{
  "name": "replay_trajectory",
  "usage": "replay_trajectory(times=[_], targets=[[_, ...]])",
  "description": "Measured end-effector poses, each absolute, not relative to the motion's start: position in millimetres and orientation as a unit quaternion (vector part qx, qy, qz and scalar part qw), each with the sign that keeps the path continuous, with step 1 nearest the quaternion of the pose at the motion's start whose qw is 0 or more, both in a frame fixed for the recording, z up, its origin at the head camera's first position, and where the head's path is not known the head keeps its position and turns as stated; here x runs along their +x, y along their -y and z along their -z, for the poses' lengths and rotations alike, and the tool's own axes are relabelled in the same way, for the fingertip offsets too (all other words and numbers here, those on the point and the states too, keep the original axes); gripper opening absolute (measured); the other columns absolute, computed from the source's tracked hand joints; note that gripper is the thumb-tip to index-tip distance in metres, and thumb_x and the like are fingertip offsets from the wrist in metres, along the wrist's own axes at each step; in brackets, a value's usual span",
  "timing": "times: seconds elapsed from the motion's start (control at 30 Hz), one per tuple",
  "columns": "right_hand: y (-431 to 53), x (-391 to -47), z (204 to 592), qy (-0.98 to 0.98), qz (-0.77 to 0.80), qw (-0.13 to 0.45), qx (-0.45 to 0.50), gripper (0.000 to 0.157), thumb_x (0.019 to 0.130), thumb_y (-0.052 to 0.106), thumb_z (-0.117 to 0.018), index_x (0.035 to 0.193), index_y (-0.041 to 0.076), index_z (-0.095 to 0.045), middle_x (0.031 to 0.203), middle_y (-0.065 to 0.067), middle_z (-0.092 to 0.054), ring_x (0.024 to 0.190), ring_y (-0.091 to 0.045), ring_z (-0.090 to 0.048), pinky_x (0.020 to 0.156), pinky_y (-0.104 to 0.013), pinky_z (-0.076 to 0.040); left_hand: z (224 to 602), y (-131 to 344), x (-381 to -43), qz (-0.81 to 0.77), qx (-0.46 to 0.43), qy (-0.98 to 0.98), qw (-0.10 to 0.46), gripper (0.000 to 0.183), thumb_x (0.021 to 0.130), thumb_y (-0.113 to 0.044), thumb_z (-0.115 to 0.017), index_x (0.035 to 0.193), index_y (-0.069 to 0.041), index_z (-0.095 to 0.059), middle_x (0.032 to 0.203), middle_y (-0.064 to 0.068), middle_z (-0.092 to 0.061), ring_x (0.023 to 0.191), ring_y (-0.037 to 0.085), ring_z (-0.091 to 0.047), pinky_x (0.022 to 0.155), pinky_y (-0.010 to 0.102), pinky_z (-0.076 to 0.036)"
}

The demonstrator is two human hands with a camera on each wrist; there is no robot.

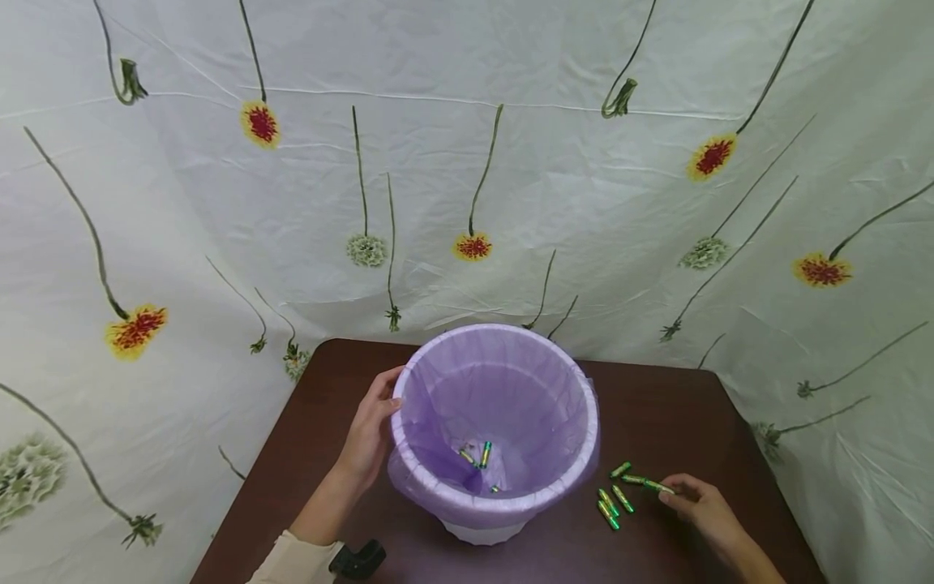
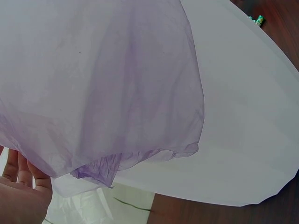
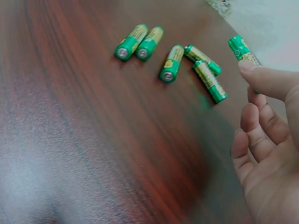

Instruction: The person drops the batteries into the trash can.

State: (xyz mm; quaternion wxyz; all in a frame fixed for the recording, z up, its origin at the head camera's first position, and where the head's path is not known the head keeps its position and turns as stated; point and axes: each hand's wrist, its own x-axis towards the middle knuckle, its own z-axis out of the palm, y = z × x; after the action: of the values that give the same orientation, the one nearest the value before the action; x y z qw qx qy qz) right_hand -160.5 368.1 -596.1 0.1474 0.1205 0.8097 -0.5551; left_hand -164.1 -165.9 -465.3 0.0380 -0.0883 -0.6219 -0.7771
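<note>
A white trash bin (image 1: 481,531) lined with a translucent purple bag (image 1: 503,381) stands upright on the table. My left hand (image 1: 368,434) holds its left side at the rim, thumb against the rim; the bag partly hides the fingers (image 2: 24,175) in the left wrist view. Green-and-yellow batteries (image 1: 486,454) lie at the bottom of the bin. To its right, several matching batteries (image 3: 173,64) are scattered on the tabletop. Between thumb and forefinger, my right hand (image 1: 700,507) pinches one battery (image 3: 240,49), close to the right end of that group.
The dark brown wooden table (image 1: 693,422) has rounded far corners. Behind and beside it hangs a pale cloth (image 1: 430,186) printed with flowers. A black band with a device (image 1: 357,560) sits on the left wrist. The bag's loose edge (image 2: 198,148) drapes down outside the bin.
</note>
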Motion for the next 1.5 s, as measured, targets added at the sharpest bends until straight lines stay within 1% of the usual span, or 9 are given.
replay_trajectory(times=[0.2, 0.37, 0.47, 0.63, 0.77, 1.0, 1.27, 1.4, 1.5], targets=[[-368, -168, 582, -0.809, 0.56, 0.134, 0.12, 0.021, 0.093, 0.011, -0.076, 0.108, -0.001, -0.068, 0.097, -0.004, -0.064, 0.087, -0.021, -0.058, 0.074, -0.037, -0.051, 467, 166, -164, 0.779, -0.088, 0.62, 0.039, 0.049, 0.1, -0.006, -0.042, 0.148, 0.003, -0.041, 0.134, 0.009, -0.054, 0.114, 0.02, -0.055, 0.093, 0.03, -0.049], [-369, -172, 569, -0.806, 0.569, 0.137, 0.089, 0.02, 0.093, 0.009, -0.074, 0.109, -0.001, -0.068, 0.102, -0.003, -0.066, 0.09, -0.019, -0.059, 0.077, -0.036, -0.052, 468, 166, -164, 0.78, -0.088, 0.618, 0.039, 0.048, 0.1, -0.007, -0.043, 0.147, 0.003, -0.042, 0.135, 0.01, -0.053, 0.115, 0.02, -0.055, 0.093, 0.03, -0.049], [-368, -174, 561, -0.81, 0.565, 0.134, 0.078, 0.019, 0.094, 0.008, -0.074, 0.109, -0.001, -0.068, 0.104, -0.003, -0.066, 0.092, -0.018, -0.059, 0.08, -0.038, -0.052, 468, 166, -164, 0.78, -0.088, 0.618, 0.042, 0.047, 0.1, -0.007, -0.043, 0.146, 0.004, -0.042, 0.134, 0.01, -0.054, 0.115, 0.02, -0.055, 0.093, 0.03, -0.049], [-366, -176, 549, -0.819, 0.553, 0.138, 0.057, 0.023, 0.095, 0.01, -0.073, 0.113, -0.003, -0.066, 0.111, -0.01, -0.065, 0.097, -0.021, -0.061, 0.084, -0.043, -0.052, 469, 167, -161, 0.781, -0.081, 0.618, 0.046, 0.047, 0.099, -0.006, -0.044, 0.145, 0.005, -0.042, 0.132, 0.008, -0.055, 0.112, 0.019, -0.056, 0.091, 0.03, -0.049], [-360, -181, 538, -0.821, 0.555, 0.124, 0.044, 0.028, 0.096, 0.012, -0.073, 0.116, -0.005, -0.064, 0.112, -0.011, -0.066, 0.098, -0.023, -0.062, 0.083, -0.043, -0.052, 470, 167, -161, 0.781, -0.081, 0.618, 0.044, 0.048, 0.099, -0.006, -0.043, 0.146, 0.004, -0.042, 0.132, 0.008, -0.054, 0.113, 0.019, -0.055, 0.091, 0.03, -0.049], [-344, -192, 512, -0.813, 0.575, 0.088, -0.011, 0.032, 0.096, 0.01, -0.072, 0.119, -0.009, -0.061, 0.106, -0.005, -0.066, 0.097, -0.018, -0.065, 0.08, -0.036, -0.054, 469, 167, -161, 0.776, -0.095, 0.62, 0.059, 0.048, 0.099, -0.002, -0.043, 0.146, 0.007, -0.041, 0.134, 0.01, -0.054, 0.114, 0.019, -0.055, 0.092, 0.029, -0.049], [-326, -195, 487, -0.802, 0.588, 0.066, -0.076, 0.025, 0.098, 0.006, -0.069, 0.115, -0.009, -0.061, 0.104, 0.001, -0.067, 0.091, -0.012, -0.066, 0.075, -0.03, -0.053, 466, 171, -163, 0.764, -0.118, 0.631, 0.073, 0.048, 0.098, 0.001, -0.049, 0.144, 0.011, -0.044, 0.133, 0.017, -0.054, 0.114, 0.017, -0.057, 0.091, 0.028, -0.05], [-320, -196, 475, -0.779, 0.616, 0.054, -0.104, 0.018, 0.098, 0.002, -0.067, 0.114, -0.006, -0.063, 0.103, 0.002, -0.066, 0.086, -0.011, -0.063, 0.071, -0.028, -0.052, 465, 175, -166, 0.752, -0.126, 0.643, 0.07, 0.048, 0.098, 0.003, -0.052, 0.144, 0.012, -0.045, 0.136, 0.021, -0.054, 0.119, 0.016, -0.058, 0.093, 0.027, -0.05], [-314, -198, 465, -0.755, 0.643, 0.041, -0.124, 0.016, 0.098, -0.002, -0.064, 0.114, -0.004, -0.064, 0.103, 0.003, -0.065, 0.085, -0.011, -0.062, 0.072, -0.026, -0.053, 464, 178, -168, 0.743, -0.13, 0.653, 0.065, 0.048, 0.098, 0.002, -0.055, 0.144, 0.012, -0.045, 0.138, 0.022, -0.054, 0.123, 0.015, -0.058, 0.095, 0.026, -0.05]])
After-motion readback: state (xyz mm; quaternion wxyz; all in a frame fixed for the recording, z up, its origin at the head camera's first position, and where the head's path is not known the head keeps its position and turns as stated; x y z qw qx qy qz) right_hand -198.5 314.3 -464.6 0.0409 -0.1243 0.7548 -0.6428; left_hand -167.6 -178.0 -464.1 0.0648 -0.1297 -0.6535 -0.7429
